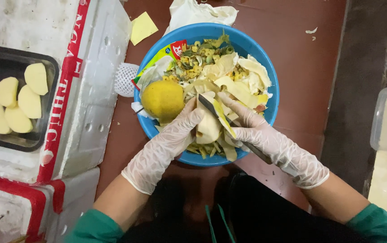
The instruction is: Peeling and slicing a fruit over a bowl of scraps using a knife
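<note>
At the centre of the frame both gloved hands work over a blue plastic basin (265,67) that sits on a reddish-brown floor (319,54). The left hand (175,137) is closed around a partly peeled mango (208,123), thumb pressed on its pale flesh to steady it above the basin, so that whatever comes off drops straight in. The right hand (265,135) is clenched on a knife (218,112), whose dark blade lies flat against the fruit with a yellow strip of skin curling off under it. Just left of the held fruit, an unpeeled yellow mango (162,100) rests on the heap of peelings (229,74) and vegetable scraps filling the basin, beside a crumpled snack wrapper (166,51). At the left edge of the frame, a dark metal tray (51,72) set on a white foam box (94,90) holds four peeled halves (15,105), kept apart from the waste. A white foam fruit net (125,80) lies between box and basin, a yellow paper scrap (143,28) at upper left, and a white cloth (200,12) beyond the basin's far rim.
</note>
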